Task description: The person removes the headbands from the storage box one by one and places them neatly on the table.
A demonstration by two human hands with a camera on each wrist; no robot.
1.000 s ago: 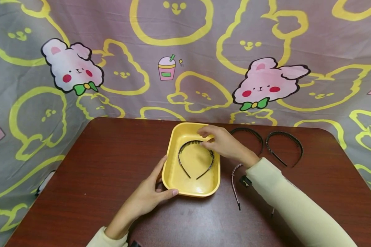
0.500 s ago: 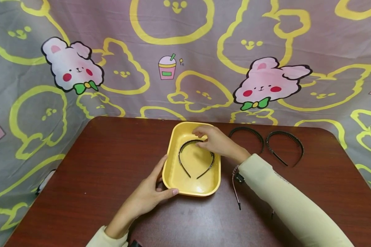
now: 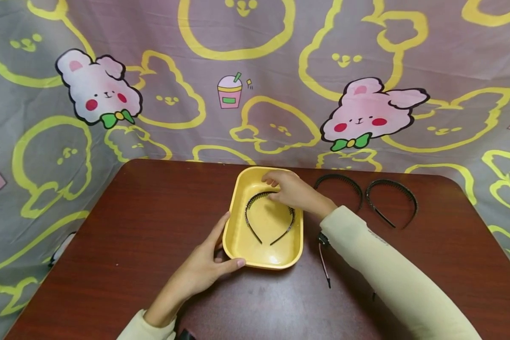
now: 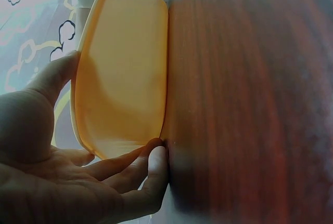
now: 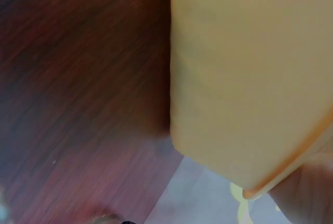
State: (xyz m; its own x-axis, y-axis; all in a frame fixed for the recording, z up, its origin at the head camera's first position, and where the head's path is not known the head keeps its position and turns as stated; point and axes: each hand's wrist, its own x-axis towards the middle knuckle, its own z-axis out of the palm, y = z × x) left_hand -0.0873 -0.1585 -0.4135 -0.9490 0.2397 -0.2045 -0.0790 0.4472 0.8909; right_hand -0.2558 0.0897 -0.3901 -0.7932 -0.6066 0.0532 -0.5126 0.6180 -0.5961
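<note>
In the head view a black toothed headband lies inside a yellow plastic tray, its ends toward the person. My left hand grips the tray's near left corner, thumb at the front rim and fingers along the left side. The left wrist view shows that thumb at the rim and fingertips low on the outer wall. Over the tray's right side my right hand hovers with loosely bent fingers, thumb apart from them near the headband's top. Whether it touches the band is unclear. The right wrist view mostly shows the tray's side.
Two more black headbands, a nearer one and one farther right, lie at the back right of the brown table. A pinkish headband is partly under the right sleeve. A patterned cloth hangs behind.
My right hand has shifted slightly left over the tray, and its forearm covers more of the pinkish headband. The headband in the tray and my left hand keep their places.
</note>
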